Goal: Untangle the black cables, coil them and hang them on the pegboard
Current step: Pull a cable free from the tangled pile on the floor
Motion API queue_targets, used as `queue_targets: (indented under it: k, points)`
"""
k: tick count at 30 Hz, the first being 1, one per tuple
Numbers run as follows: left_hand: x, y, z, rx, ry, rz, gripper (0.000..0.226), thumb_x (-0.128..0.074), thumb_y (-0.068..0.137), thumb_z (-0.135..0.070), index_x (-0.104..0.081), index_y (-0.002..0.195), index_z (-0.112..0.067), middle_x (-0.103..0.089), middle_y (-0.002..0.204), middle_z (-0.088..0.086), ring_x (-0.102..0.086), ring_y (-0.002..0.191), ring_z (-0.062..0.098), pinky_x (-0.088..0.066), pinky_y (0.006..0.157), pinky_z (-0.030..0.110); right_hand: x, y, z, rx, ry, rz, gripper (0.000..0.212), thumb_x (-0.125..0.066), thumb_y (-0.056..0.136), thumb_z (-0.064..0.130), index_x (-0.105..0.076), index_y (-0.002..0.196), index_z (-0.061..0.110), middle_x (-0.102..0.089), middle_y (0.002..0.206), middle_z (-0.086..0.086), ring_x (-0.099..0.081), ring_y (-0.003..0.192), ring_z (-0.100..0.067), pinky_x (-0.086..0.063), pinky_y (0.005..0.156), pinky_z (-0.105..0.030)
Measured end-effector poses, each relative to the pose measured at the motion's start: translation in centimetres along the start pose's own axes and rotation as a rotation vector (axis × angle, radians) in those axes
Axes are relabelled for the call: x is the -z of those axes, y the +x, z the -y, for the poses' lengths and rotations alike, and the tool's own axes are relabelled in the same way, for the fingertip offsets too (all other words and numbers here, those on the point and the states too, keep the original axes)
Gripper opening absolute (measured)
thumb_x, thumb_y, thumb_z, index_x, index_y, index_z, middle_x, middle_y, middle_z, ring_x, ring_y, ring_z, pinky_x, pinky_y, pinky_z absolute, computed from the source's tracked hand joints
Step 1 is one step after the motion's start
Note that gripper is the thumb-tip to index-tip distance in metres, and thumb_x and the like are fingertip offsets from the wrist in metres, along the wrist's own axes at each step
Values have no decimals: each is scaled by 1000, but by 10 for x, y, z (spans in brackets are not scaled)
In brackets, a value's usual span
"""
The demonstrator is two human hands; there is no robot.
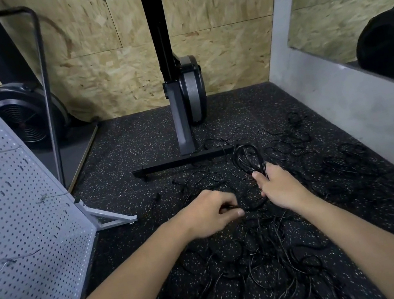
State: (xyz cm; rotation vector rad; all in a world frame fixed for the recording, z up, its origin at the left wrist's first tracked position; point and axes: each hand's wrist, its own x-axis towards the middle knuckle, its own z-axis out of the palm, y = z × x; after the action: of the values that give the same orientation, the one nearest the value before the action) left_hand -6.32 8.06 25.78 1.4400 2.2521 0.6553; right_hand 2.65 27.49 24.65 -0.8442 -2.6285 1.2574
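Tangle (263,264) below | coil (246,159) held above right grip (280,187) | left grip (212,212) pinches strand (252,208)

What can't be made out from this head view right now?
1. Head view: how many cables form the floor tangle; black strands overlap on dark flooring.
2. Head view: whether the left hand pinches a plug or plain cable; its grip covers it.
3. Head view: loops in the coil held by the right hand; strands merge.
4. Head view: pegboard top; frame edge cuts it.

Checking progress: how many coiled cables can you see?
1: a coil held in the right hand, over the tangle. None hangs on the pegboard, though part is out of view.
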Motion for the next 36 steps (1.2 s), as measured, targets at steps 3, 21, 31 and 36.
queue_targets:
  k: [3, 21, 31, 36]
  points:
    - [5, -1, -8, -98, -74, -149, 14, -72, 98, -30, -69, 104, -18, -70, 98, -7, -63, 91, 6, -54, 85, 28, 1, -1, 2, 10, -125, 53, 55, -39, 110, 44, -36, 153, 9, -63, 135, -17, -59, 124, -35, -45, 92, -39]
    - [16, 0, 12, -32, 21, -376, 49, -82, 82, -48, -71, 130, -42, -57, 130, -19, -50, 91, -12, -49, 89, 25, -7, -23, 11, 330, -301, 500, 31, -56, 104, 46, -47, 130, 32, -62, 107, 14, -61, 95, -1, -47, 80, -20]
    - [19, -1, 28, 146, -97, -436, 37, -86, 65, -66, -79, 83, -35, -74, 84, -19, -66, 86, -3, -57, 80, 33, -10, -33, 19, 488, -487, 371, 31, -42, 107, 52, -52, 117, 25, -55, 99, 13, -57, 92, -9, -52, 84, -37]
    - [24, -9, 36, 118, -184, -411, 32, -78, 86, -55, -79, 109, -33, -74, 97, -20, -65, 74, -7, -47, 70, 13, -5, -25, 15, 446, -358, 311, 28, -43, 110, 38, -59, 94, 20, -61, 80, 6, -54, 62, -5, -45, 60, -25]
